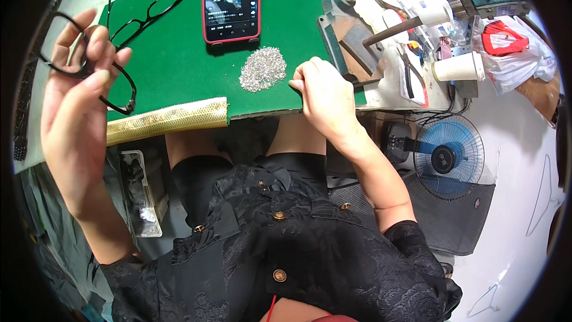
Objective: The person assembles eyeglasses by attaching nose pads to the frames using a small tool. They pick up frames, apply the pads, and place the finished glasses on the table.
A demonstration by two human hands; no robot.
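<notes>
My left hand (77, 95) is raised at the left, its fingers closed on black-framed eyeglasses (129, 107). One rim shows beyond my fingers and an arm of the frame hangs down beside them; part of the frame is hidden by the hand. A second pair of black eyeglasses (143, 23) lies on the green mat (179, 65) with its arms unfolded. My right hand (325, 98) rests at the mat's near right edge, fingers curled in with thumb against them; whatever they hold, if anything, cannot be seen. Just left of it lies a pile of small glittering silvery stones (263, 70).
A phone in a red case (230, 34) stands behind the pile. A gold scaly-patterned strip (173, 120) covers the near edge. On the right are a metal hand press (357, 48), pliers (407, 74), a paper cup (459, 67) and, lower, a fan (444, 158).
</notes>
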